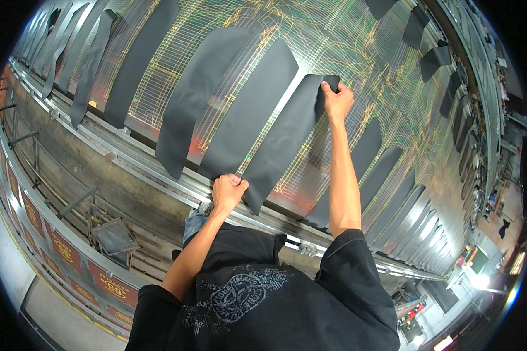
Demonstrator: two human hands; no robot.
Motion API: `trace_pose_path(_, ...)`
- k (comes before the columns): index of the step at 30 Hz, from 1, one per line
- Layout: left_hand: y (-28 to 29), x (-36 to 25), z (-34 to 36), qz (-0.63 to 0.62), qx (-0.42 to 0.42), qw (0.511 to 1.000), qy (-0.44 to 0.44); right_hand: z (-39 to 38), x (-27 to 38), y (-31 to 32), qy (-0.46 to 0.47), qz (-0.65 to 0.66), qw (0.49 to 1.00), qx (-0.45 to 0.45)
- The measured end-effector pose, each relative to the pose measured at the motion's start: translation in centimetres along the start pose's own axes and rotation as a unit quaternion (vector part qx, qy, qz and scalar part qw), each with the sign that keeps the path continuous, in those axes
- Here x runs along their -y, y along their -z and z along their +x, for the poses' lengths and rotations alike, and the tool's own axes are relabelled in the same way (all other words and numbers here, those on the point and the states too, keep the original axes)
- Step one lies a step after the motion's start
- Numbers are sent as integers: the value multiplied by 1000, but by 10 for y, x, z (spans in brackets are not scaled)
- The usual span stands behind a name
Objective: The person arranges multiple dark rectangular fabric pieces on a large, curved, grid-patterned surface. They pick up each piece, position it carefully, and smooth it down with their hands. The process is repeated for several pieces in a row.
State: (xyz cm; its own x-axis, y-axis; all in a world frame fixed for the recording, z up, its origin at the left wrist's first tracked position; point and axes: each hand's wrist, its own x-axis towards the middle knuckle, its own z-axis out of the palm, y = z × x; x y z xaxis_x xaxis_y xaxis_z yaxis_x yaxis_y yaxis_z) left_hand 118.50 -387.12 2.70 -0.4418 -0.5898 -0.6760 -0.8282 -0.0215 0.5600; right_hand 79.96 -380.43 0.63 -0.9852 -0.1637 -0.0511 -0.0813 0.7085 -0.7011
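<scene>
A long black fabric panel stretches between my two hands over the table. My right hand, arm extended, pinches its far end, where the cloth's edge folds over. Down at the table's near edge, my left hand is closed with fingertips at the panel's near left corner. The near tip of the panel hangs toward the metal rail. Directly left lies another black panel, flat on the table, with its lower end close to my left hand. A wider dark panel lies beyond that one, partly raised or curled along its side.
The long table carries a dense pattern of yellow and green lines. More black panels run in rows to both sides and along the far edge. A metal rail borders the near side. Below stand red printed panels and a metal frame.
</scene>
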Motion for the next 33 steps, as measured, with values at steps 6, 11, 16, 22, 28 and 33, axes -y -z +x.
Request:
trace_pose_path(6, -3, 5, 1, -8, -7, 1000, -6, -3, 3, -2, 5, 15, 1000, -15)
trace_pose_path(11, -4, 2, -1, -13, -15, 1000, -2, -3, 2, -3, 17, 12, 1000, -23)
trace_pose_path(16, -1, -3, -1, 6, -10, 1000, 2, -4, 1, -4, 26, 6, 999, -29)
trace_pose_path(22, 1, -6, -4, 8, -14, 1000, 8, -6, -1, -7, 35, -10, 999, -31)
trace_pose_path(28, 2, -7, -8, 57, -37, 998, -14, -9, 2, -7, 53, -31, 998, -29)
trace_pose_path(33, 9, -8, -12, 100, -47, 994, -20, -27, 17, 2, 48, -134, 986, -92)
